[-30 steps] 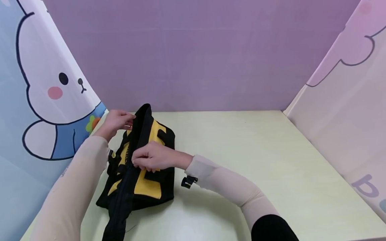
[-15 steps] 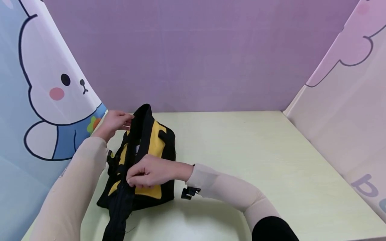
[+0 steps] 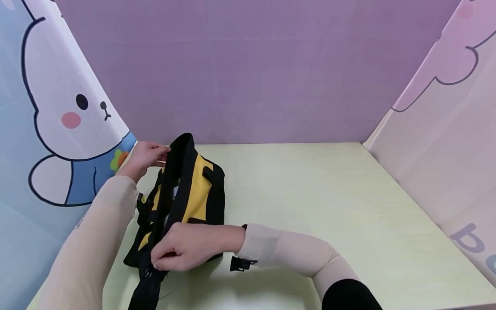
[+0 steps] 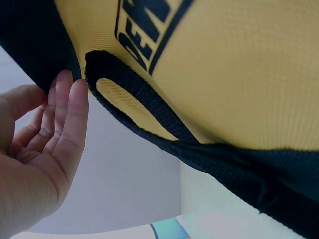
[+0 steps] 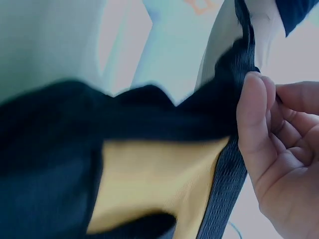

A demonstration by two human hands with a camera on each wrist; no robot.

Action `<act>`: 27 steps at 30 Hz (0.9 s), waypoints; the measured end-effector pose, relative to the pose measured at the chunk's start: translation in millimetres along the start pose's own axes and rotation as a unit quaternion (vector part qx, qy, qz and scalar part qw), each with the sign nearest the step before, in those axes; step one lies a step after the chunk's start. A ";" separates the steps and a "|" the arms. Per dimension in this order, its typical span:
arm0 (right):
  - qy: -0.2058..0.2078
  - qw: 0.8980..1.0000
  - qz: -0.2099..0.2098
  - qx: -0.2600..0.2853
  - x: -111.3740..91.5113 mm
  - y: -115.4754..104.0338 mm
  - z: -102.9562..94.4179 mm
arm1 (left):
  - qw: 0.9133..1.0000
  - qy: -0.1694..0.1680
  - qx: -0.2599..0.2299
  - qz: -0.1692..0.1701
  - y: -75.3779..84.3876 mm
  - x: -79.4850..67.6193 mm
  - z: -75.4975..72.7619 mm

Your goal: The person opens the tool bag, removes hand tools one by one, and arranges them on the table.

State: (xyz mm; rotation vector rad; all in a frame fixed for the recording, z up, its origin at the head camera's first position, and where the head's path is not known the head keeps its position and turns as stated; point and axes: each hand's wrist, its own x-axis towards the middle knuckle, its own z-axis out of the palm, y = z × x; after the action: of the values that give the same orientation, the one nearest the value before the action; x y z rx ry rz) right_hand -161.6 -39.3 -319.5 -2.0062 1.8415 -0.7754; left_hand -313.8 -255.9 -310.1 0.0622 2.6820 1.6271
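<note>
A black and yellow tool bag (image 3: 198, 189) stands on the table, its top edge gaping along the zipper. My left hand (image 3: 143, 159) pinches the bag's black top edge at the far end. Beside those fingers in the left wrist view, a black handle loop (image 4: 144, 99) hangs against the yellow side. At the near end, my right hand (image 3: 187, 247) pinches the zipper pull, which its fingers mostly hide. The right wrist view shows thumb and forefinger together at the black zipper edge (image 5: 244, 45). Something pale (image 3: 175, 190) shows inside the opening.
The pale table (image 3: 310, 193) extends to the right of the bag. A purple wall (image 3: 248, 73) closes off the back. Printed panels flank both sides, with a cartoon rabbit (image 3: 58, 107) on the left one. A black strap end (image 3: 144, 295) hangs toward the near edge.
My right hand has drawn the zipper toward the near end of the bag, and the opening has lengthened behind it. My left hand stays at the far end.
</note>
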 end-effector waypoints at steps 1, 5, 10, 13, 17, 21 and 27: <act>-0.009 1.000 -0.010 -0.003 1.2 -2.1 2.6 | 1.000 0.000 -0.003 0.000 -0.3 0.2 -0.2; -0.027 0.999 -0.041 -0.019 5.2 -8.3 10.5 | 1.000 0.002 -0.006 0.001 -1.7 1.8 -1.9; -0.022 0.999 -0.033 -0.029 6.1 -8.8 12.1 | 1.000 0.003 0.002 -0.001 -2.5 1.9 -4.4; -0.035 0.999 -0.018 -0.025 5.4 -8.3 11.6 | 1.000 0.002 0.001 -0.009 -2.8 -0.6 -4.3; -0.024 0.999 0.006 -0.040 0.7 -6.9 5.7 | 1.000 0.001 -0.012 -0.020 -2.6 -6.7 -1.2; 0.043 0.997 0.000 -0.059 -8.4 0.6 -9.1 | 0.999 -0.007 -0.024 -0.022 -1.5 -14.5 1.8; 0.135 0.977 0.007 -0.168 -21.6 16.3 -26.9 | 0.998 -0.049 -0.016 -0.023 2.9 -33.4 -0.1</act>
State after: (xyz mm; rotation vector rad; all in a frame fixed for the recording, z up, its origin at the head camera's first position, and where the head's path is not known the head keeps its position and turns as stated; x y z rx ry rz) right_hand -191.0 -16.6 -310.9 -2.1725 2.2698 -0.8097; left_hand -280.3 -255.8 -308.0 0.0775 2.5660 1.6104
